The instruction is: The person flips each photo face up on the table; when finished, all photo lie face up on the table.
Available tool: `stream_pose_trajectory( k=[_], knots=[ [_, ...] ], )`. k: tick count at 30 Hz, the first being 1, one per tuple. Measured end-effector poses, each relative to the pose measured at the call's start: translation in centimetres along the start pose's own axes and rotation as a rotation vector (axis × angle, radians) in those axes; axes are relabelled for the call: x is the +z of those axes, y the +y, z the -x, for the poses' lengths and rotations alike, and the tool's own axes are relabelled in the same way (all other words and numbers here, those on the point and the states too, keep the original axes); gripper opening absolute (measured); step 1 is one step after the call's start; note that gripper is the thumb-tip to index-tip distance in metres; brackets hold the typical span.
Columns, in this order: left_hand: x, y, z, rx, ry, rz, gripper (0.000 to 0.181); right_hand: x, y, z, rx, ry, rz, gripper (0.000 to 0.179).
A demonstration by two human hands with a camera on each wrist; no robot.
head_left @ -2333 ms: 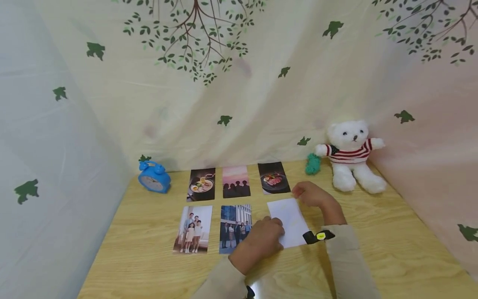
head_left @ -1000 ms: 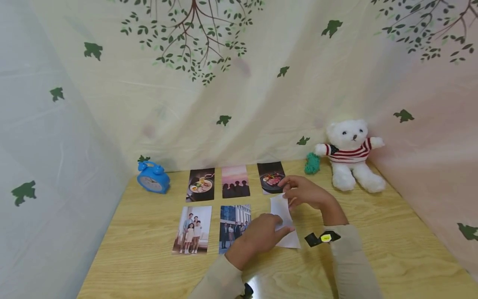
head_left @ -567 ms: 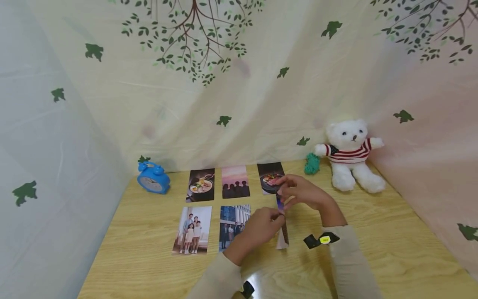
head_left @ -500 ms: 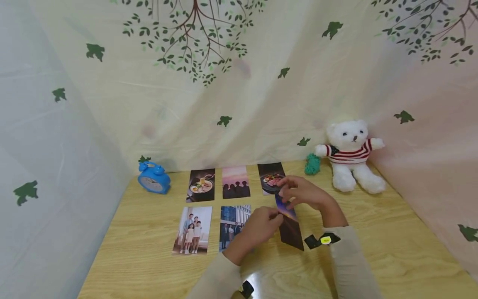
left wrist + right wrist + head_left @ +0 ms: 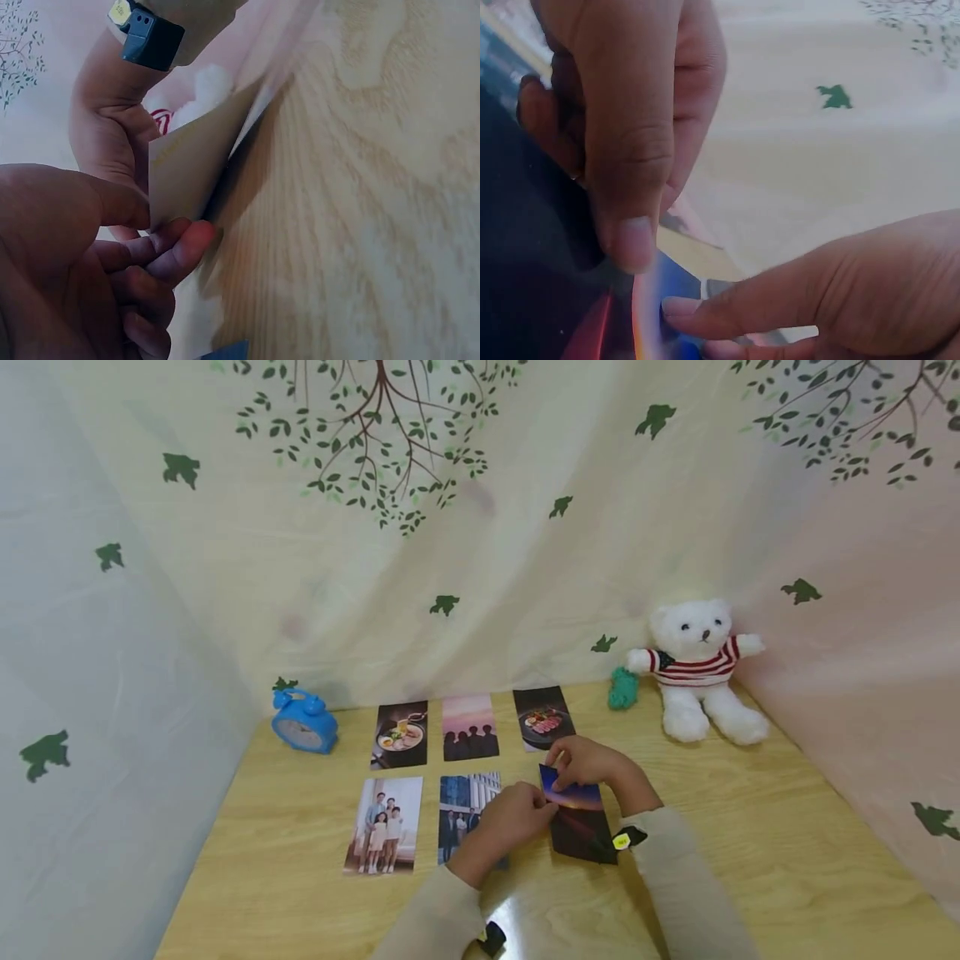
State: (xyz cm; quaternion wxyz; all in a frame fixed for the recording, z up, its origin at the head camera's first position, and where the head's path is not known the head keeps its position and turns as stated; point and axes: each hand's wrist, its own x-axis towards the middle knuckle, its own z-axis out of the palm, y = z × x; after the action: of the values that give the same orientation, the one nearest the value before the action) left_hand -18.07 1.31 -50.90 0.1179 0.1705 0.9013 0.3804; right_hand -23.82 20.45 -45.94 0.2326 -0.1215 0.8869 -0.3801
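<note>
A sunset photo (image 5: pixel 579 839) with a blue, orange and dark face is tilted up from the table, its printed side upward. Its left edge is pinched by my left hand (image 5: pixel 512 822) between thumb and fingertips. Near the top edge, my right hand (image 5: pixel 596 766) pinches the blue part, thumb on the printed side, as the right wrist view shows. The photo's white back (image 5: pixel 187 161) shows in the left wrist view, raised off the wood. Just left, an office-group photo (image 5: pixel 459 810) lies partly hidden under my left hand. A steak photo (image 5: pixel 543 718) lies behind my right hand.
On the wooden table (image 5: pixel 277 827) lie a ramen photo (image 5: pixel 400 735), a silhouettes photo (image 5: pixel 470 727) and a family photo (image 5: pixel 384 824). A blue alarm clock (image 5: pixel 304 722) stands back left. Back right are a green bundle (image 5: pixel 622 689) and a white teddy bear (image 5: pixel 701 672).
The photo was white side up; it has been turned over to its sunset side and lowered toward the table. My right hand has moved slightly down, off the steak photo's edge.
</note>
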Motion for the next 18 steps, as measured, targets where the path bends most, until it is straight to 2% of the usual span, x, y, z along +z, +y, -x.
stream_pose_trajectory(
  k=[3, 6, 8, 9, 13, 14, 18],
  knots=[
    [-0.3, 0.4, 0.5, -0.034, -0.029, -0.005, 0.051, 0.5, 0.1, -0.2, 0.014, 0.016, 0.068, 0.033],
    [-0.7, 0.9, 1.1, -0.038, -0.018, -0.008, 0.051, 0.9, 0.2, -0.5, 0.029, 0.054, 0.123, 0.029],
    [-0.5, 0.6, 1.1, -0.02, 0.008, -0.044, 0.052, 1.1, 0.2, -0.7, 0.036, 0.073, 0.146, 0.03],
    [-0.9, 1.0, 1.4, -0.027, 0.007, -0.037, 0.052, 1.2, 0.3, -0.8, 0.042, 0.078, 0.151, 0.031],
    [-1.1, 0.9, 1.7, -0.056, 0.0, -0.09, 0.053, 1.4, 0.1, -1.0, 0.027, 0.078, 0.152, 0.033],
    [-1.5, 1.4, 1.9, -0.08, -0.02, -0.079, 0.053, 1.4, 0.0, -1.0, 0.019, 0.073, 0.145, 0.033],
    [-1.6, 1.5, 2.2, -0.09, -0.04, -0.101, 0.053, 1.7, 0.2, -1.2, -0.016, 0.053, 0.116, 0.033]
  ],
)
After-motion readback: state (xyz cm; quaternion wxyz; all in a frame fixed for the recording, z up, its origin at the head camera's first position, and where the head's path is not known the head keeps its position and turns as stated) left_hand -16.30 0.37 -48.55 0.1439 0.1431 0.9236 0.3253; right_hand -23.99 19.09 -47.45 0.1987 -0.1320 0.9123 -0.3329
